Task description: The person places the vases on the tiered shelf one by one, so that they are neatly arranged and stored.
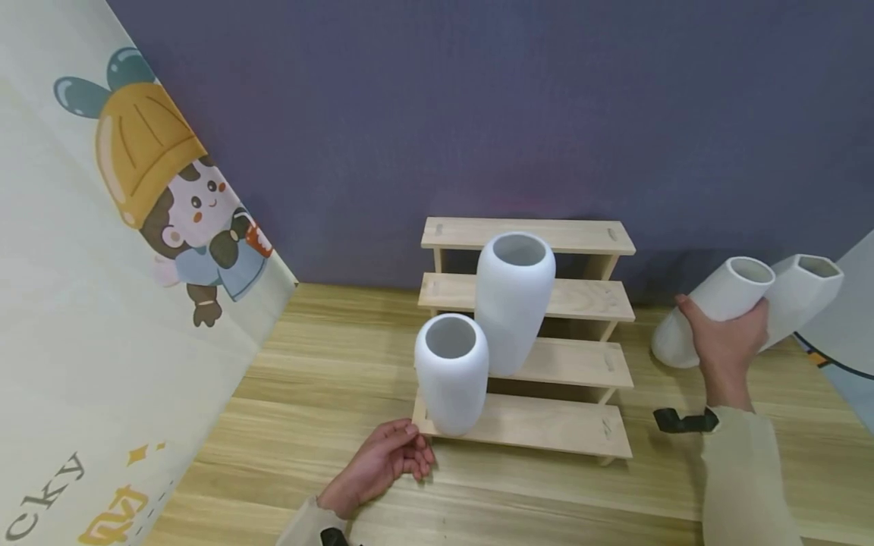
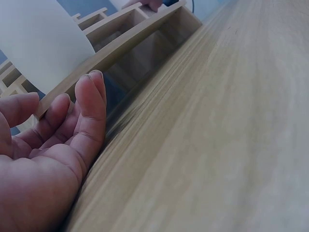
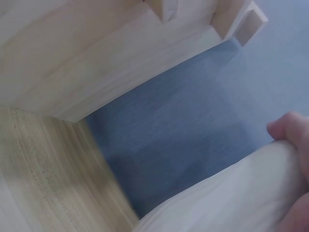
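My right hand (image 1: 730,341) grips a white vase (image 1: 734,292) with a round mouth, which leans to the right. In the right wrist view, my fingers curl over the upper end of this vase (image 3: 231,193). At the front left corner of a stepped wooden display stand (image 1: 539,428), my left hand (image 1: 382,462) pinches the lowest board's edge between thumb and fingers; the left wrist view shows the board (image 2: 123,46) at those fingertips. A shorter white vase (image 1: 452,390) stands on the lowest step, and a taller white vase (image 1: 514,311) stands behind it, one step up.
Another white vase (image 1: 802,296) with an angular mouth leans just right of the held one, partly hidden by it. The stand rests on a wood-grain tabletop (image 1: 300,364) against a dark blue back panel (image 1: 410,129). A white panel with a cartoon figure (image 1: 205,205) borders the left side.
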Available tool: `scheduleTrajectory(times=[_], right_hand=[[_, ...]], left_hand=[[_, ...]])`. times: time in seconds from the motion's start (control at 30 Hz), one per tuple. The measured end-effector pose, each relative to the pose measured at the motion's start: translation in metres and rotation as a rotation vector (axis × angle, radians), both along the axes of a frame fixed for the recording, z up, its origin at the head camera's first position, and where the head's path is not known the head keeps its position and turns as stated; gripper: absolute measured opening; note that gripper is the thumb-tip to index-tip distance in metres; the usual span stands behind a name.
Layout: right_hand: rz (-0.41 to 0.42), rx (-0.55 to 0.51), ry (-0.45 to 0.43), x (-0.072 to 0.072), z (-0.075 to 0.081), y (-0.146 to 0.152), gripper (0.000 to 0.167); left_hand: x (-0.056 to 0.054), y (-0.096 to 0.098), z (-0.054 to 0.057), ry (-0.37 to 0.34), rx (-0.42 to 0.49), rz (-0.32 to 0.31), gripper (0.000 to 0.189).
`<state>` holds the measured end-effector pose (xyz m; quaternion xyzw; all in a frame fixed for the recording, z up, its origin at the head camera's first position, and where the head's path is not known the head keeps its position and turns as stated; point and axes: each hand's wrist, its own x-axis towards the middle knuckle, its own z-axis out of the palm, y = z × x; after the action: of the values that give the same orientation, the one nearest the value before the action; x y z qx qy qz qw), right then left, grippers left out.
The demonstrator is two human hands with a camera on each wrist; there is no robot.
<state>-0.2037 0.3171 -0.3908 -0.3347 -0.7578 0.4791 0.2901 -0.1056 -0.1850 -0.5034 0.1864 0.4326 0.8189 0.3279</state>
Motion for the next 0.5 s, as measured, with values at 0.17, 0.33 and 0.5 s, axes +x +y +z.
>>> scheduleTrajectory(times=[0.17, 0.33, 0.5], right_hand=[[0.01, 0.001, -0.011, 0.006, 0.003, -0.003, 0.088], [0.009, -0.001, 0.004, 0.009, 0.004, -0.005, 0.088], [0.008, 0.001, 0.041, 0.013, 0.004, -0.007, 0.086]], left_hand=[[0.0, 0.0, -0.001, 0.003, 0.004, -0.002, 0.031], [-0.001, 0.001, -0.002, 0.006, 0.006, -0.003, 0.032], [-0.002, 0.0, -0.002, 0.008, 0.002, -0.005, 0.032]])
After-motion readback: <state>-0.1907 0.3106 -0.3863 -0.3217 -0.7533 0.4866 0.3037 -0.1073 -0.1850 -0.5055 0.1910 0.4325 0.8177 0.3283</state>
